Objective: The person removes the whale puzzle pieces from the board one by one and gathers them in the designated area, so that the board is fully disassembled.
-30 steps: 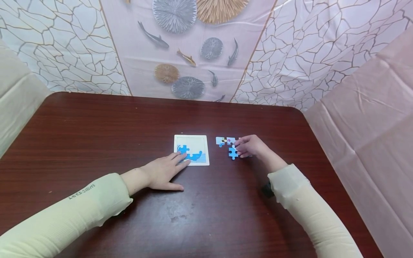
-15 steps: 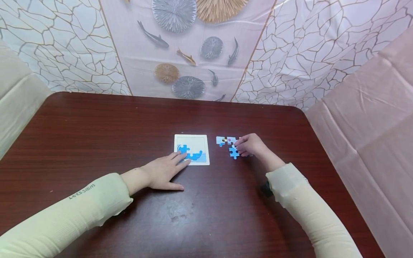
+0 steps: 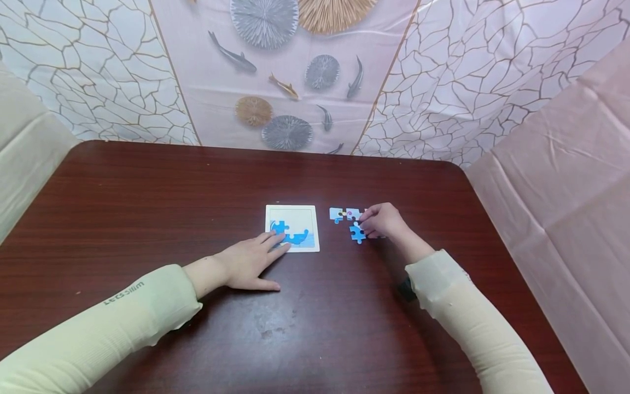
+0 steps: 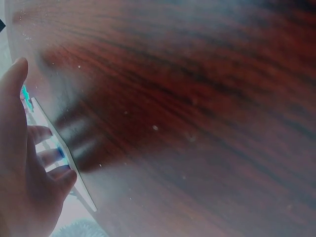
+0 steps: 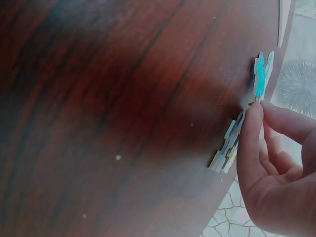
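Observation:
A square white-framed puzzle board (image 3: 292, 210) lies on the table with a few blue pieces set in its lower part. My left hand (image 3: 251, 262) is spread out, its fingertips resting on the board's lower left corner; the left wrist view shows the same hand (image 4: 29, 163) over the board's edge. To the right, a blue jigsaw piece (image 3: 357, 233) is pinched by its edge between thumb and index finger of my right hand (image 3: 386, 223). In the right wrist view this blue piece (image 5: 259, 76) sticks out beyond the fingertips. Part of it is covered by the fingers.
Loose light-blue puzzle pieces (image 3: 352, 214) lie behind the held piece, and others are partly hidden beneath my right hand. The dark brown table (image 3: 197, 180) ends at a patterned cloth backdrop (image 3: 295, 98); plain cloth hangs at both sides.
The blue piece has shifted slightly right and turned a little in my right hand's fingers. My left hand has stayed on the board.

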A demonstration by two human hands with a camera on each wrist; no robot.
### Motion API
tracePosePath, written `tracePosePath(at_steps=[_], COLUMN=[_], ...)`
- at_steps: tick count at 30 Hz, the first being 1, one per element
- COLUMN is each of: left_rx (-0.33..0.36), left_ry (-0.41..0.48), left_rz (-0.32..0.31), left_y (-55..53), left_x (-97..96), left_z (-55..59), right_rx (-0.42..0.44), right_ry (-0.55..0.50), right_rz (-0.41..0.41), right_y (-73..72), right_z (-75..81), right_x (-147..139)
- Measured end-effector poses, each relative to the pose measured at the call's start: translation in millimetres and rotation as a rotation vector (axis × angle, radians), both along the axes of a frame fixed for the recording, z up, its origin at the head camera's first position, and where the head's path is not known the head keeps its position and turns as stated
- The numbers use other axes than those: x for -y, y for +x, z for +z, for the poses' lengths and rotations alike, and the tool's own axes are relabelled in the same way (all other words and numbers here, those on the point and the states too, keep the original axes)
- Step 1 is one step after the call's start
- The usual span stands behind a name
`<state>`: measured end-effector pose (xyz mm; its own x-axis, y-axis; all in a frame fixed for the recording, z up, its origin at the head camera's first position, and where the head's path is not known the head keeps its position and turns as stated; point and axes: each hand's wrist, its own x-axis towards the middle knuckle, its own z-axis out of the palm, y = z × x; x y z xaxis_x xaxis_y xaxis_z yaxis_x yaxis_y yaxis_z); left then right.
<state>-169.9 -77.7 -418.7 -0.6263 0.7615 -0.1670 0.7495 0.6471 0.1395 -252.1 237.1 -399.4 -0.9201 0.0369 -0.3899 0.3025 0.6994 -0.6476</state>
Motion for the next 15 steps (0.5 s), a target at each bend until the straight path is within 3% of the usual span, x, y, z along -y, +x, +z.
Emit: tracePosePath(at_steps=[15], left_rx=[-0.011], left_ry=[0.006], left_rz=[-0.005], left_y=[0.3], left_x=[-1.1], left_z=[0.5], right_rx=[-0.009], right_ry=[-0.022], right_rz=[0.007], right_y=[-3.5], right_z=[16.6], right_x=[10])
